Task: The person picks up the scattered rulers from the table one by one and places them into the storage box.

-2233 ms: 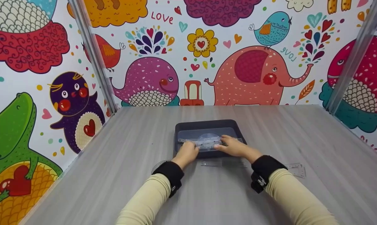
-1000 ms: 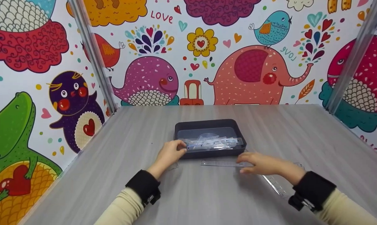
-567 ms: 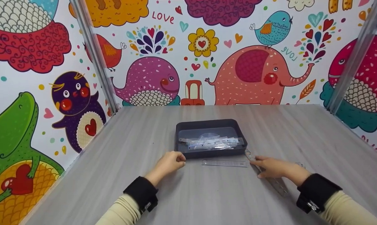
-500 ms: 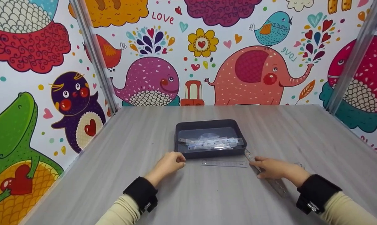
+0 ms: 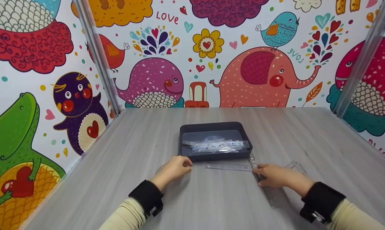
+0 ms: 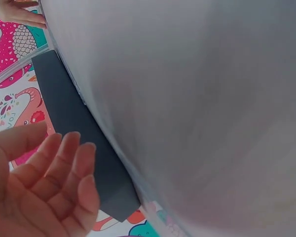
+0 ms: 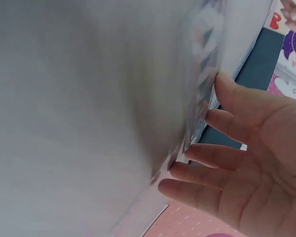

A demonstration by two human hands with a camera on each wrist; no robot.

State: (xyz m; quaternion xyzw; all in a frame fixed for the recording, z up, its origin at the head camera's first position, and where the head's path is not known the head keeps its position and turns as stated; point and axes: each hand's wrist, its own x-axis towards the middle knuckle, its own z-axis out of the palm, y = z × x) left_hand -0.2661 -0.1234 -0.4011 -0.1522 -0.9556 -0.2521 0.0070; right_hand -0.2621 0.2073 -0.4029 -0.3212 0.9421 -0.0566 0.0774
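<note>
A dark open box [image 5: 215, 156] holds a pile of clear plastic rulers [image 5: 219, 147] in the head view. My right hand [image 5: 273, 176] pinches a clear ruler [image 5: 273, 197] between thumb and fingers, at a slant off the box's front right corner. In the right wrist view, the thumb and fingertips of the right hand [image 7: 251, 143] meet along the edge of that ruler [image 7: 202, 64]. My left hand [image 5: 174, 167] is near the box's front left corner, holding nothing. Its fingers hang loosely curled in the left wrist view, where the hand [image 6: 49, 182] shows its palm.
Another clear ruler [image 5: 227, 166] lies flat in front of the box. Partly behind the right hand is a clear set square [image 5: 297, 166]. A curved clear edge [image 5: 160, 168] peeks out behind the left hand. Printed walls with metal posts [image 5: 358, 60] enclose the grey table [image 5: 141, 134].
Both hands have come out of the box. The right hand has gone to the slanted ruler and taken hold of it; its near end has shifted left, uncovering more of the set square.
</note>
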